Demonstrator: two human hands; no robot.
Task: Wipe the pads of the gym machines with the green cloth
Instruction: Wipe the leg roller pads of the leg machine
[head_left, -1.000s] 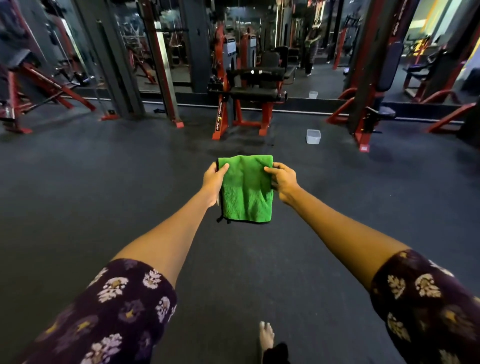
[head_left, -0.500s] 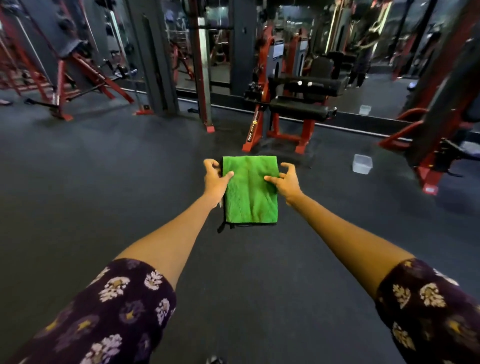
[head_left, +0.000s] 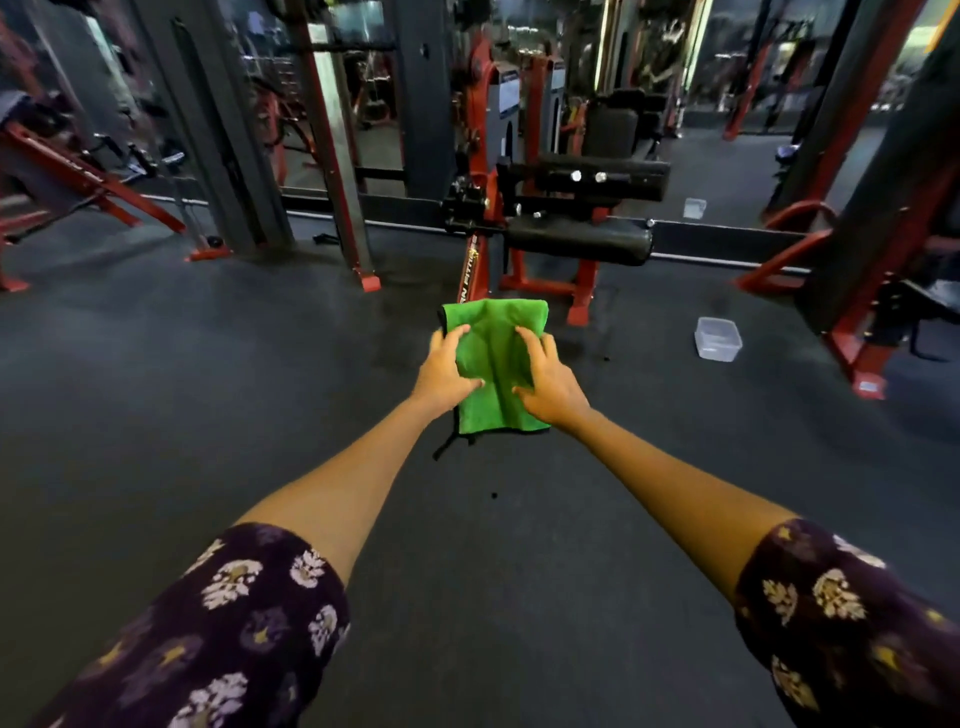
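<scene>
I held the folded green microfibre cloth (head_left: 493, 364) out front, my left hand (head_left: 445, 371) and right hand (head_left: 546, 382) gripping its sides, fingers curled into the fabric.

- Clear plastic container (head_left: 718, 339) on the dark rubber floor (head_left: 156, 415), at right.
- Mirror wall (head_left: 727, 78) behind, reflecting the container.
- Red-footed steel upright (head_left: 332, 156), at left.
</scene>
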